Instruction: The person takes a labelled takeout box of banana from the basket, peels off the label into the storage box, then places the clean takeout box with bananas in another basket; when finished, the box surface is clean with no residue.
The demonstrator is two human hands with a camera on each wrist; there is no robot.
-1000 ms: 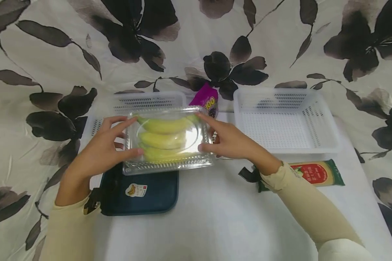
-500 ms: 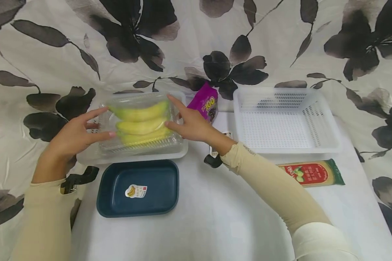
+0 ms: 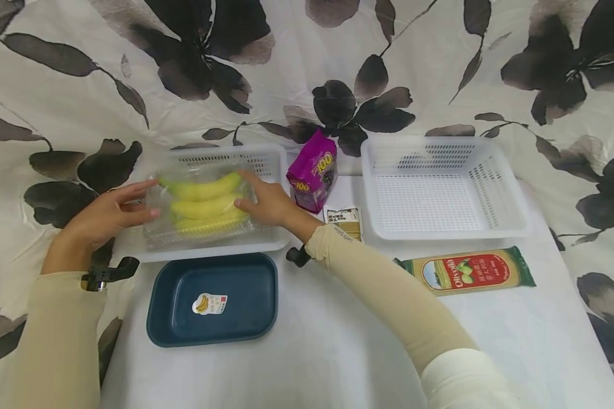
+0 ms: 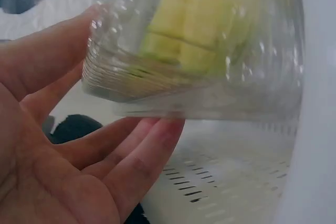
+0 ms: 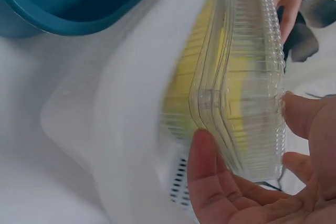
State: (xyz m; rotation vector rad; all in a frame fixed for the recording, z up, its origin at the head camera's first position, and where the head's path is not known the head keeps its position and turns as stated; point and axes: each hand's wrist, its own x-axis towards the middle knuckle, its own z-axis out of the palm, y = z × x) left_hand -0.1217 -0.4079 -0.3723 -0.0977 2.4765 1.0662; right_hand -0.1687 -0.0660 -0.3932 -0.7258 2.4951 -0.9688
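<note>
Both hands hold a clear plastic clamshell box [image 3: 158,221] with several yellow bananas [image 3: 204,210] inside. It is within the left white perforated basket [image 3: 235,248], tilted inside the rim in the right wrist view. My left hand [image 3: 104,218] grips the box's left end; in the left wrist view its fingers [image 4: 142,166] reach under the lower edge. At the opposite end my right hand [image 3: 276,207] holds on, with fingers [image 5: 202,156] at the box's seam and others on its far face. Perforated basket floor [image 4: 210,182] shows below the box.
A dark blue tray [image 3: 245,318] with a banana sticker [image 3: 210,304] sits in front of the left basket. Between the baskets stand a purple snack bag [image 3: 313,173] and a small printed packet [image 3: 344,220]. Another white basket [image 3: 430,199] and a pasta pack [image 3: 465,271] lie right.
Both hands have carried the banana box left and back from over the blue tray, then lowered it into the left white basket. The blue tray and purple bag have come into fuller view.
</note>
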